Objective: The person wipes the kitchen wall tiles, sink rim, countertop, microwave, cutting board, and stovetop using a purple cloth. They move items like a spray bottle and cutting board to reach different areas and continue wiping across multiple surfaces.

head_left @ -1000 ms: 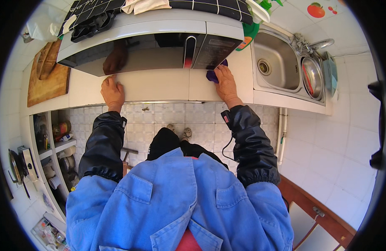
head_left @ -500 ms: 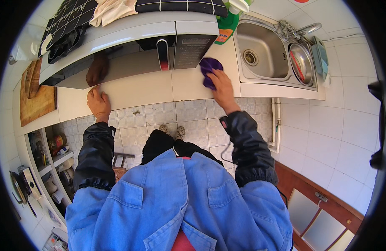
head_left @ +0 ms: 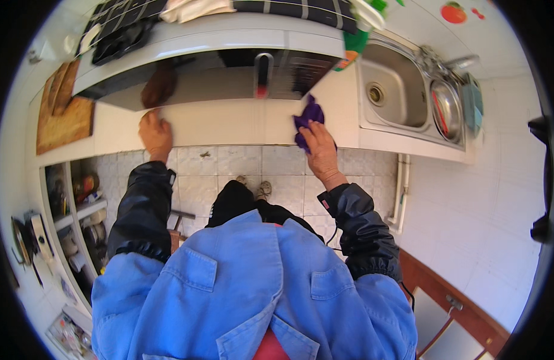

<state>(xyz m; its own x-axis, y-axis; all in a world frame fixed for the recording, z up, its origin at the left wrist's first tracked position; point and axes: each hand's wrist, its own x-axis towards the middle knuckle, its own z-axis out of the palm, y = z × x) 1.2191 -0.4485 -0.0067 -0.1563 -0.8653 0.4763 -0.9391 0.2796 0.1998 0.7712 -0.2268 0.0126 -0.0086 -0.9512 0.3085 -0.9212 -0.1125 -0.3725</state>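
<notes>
My right hand [head_left: 322,153] presses a crumpled purple cloth [head_left: 311,115] onto the white countertop [head_left: 220,126], between the microwave's right corner and the sink. The cloth reaches down to the counter's front edge, and its near part is hidden under my fingers. At the left, my left hand [head_left: 156,137] rests at the counter's front edge with the thumb apart from the fingers and nothing visible in it. Its fingertips are close below the dark glass door of the microwave [head_left: 208,75], which shows its reflection.
The steel sink [head_left: 397,90] lies right of the cloth, with a metal basin [head_left: 448,111] in its smaller bowl. A green bottle [head_left: 355,43] stands behind the microwave's right corner. At far left is a wooden cutting board [head_left: 66,123]. Open shelves [head_left: 78,210] stand below it.
My right hand has drawn the purple cloth toward the counter's front edge and slightly away from the sink. The left hand stays near the front edge. The whole view has shifted slightly.
</notes>
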